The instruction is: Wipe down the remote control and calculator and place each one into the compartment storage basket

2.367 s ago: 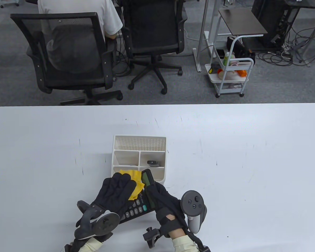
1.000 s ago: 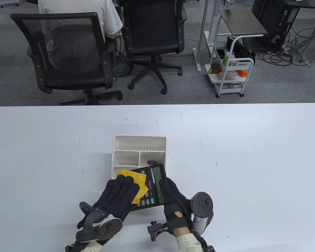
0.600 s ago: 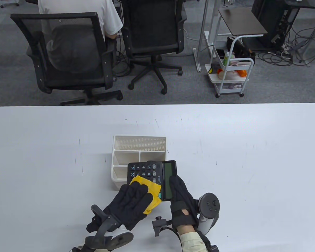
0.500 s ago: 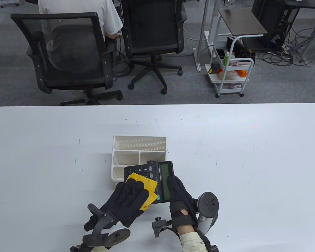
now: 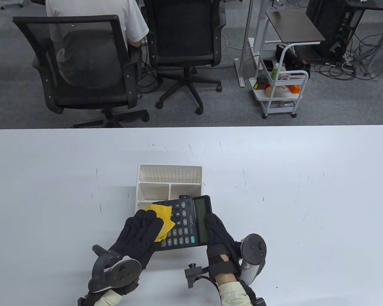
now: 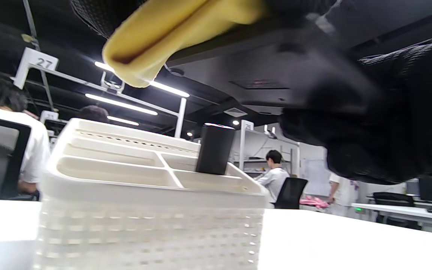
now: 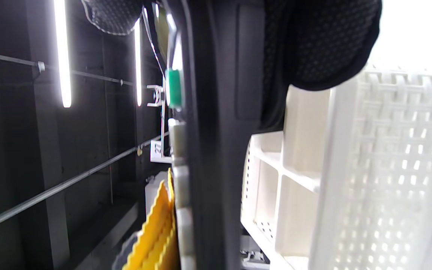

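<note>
A black calculator (image 5: 186, 224) is held just above the near side of the white compartment basket (image 5: 169, 175). My right hand (image 5: 215, 231) grips its display end, thumb on the screen. My left hand (image 5: 140, 232) holds a yellow cloth (image 5: 161, 218) under its fingers against the left part of the keypad. The black remote control (image 6: 215, 149) stands upright in the basket's (image 6: 144, 210) middle right compartment; in the table view only its top (image 5: 185, 196) peeks out behind the calculator. The right wrist view shows the calculator's edge (image 7: 216, 150) with the cloth (image 7: 156, 232) beside it.
The basket's other compartments (image 5: 153, 191) look empty. White tabletop (image 5: 290, 191) stretches wide on both sides. Beyond the far edge stand office chairs (image 5: 83, 63), a seated person and a small white cart (image 5: 281, 92).
My left hand has slid the cloth left and away across the keypad, uncovering the right-hand keys. The calculator and my right hand have stayed nearly still over the last half second.
</note>
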